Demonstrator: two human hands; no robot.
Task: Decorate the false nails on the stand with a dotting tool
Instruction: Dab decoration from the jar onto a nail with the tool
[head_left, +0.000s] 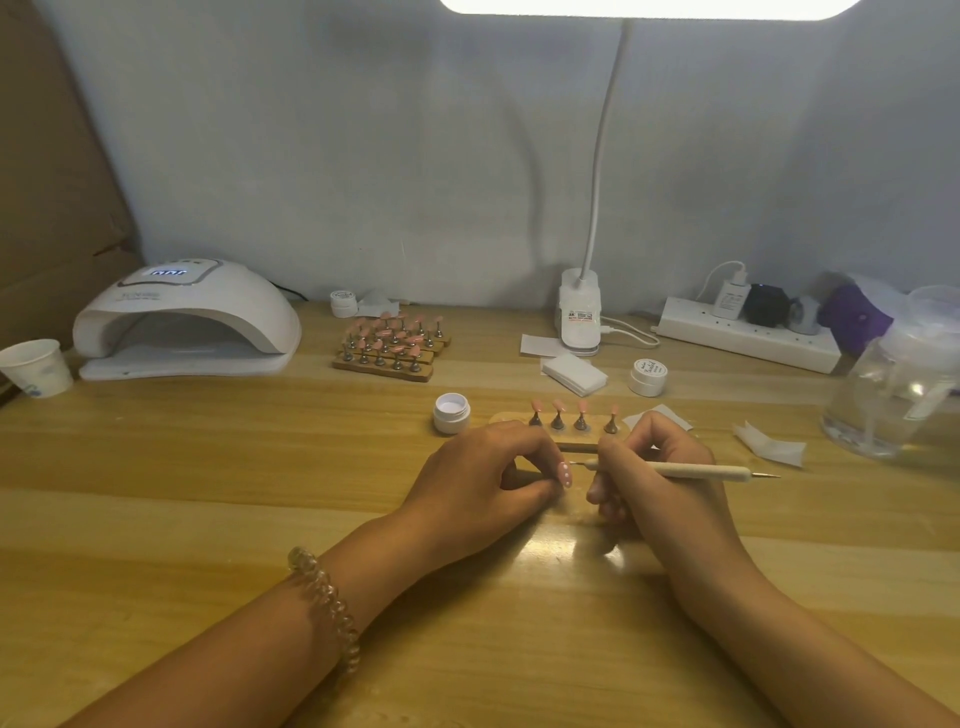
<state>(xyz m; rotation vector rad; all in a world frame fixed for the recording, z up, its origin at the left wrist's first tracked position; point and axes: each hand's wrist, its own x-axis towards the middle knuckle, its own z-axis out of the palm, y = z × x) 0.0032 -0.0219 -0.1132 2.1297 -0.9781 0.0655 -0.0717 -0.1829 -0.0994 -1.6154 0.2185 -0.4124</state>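
One nail (565, 474), pinched by the left grip (488, 467), is being dotted with the tool (691, 471) clasped by the right grip (649, 467); four nails (558, 408) beyond seem plain.

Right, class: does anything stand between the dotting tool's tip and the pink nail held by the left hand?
Nothing visible does. The right hand holds the dotting tool with its tip just beside the dotted pink nail pinched by the left hand. The stand with four other nails lies behind, out of the path.
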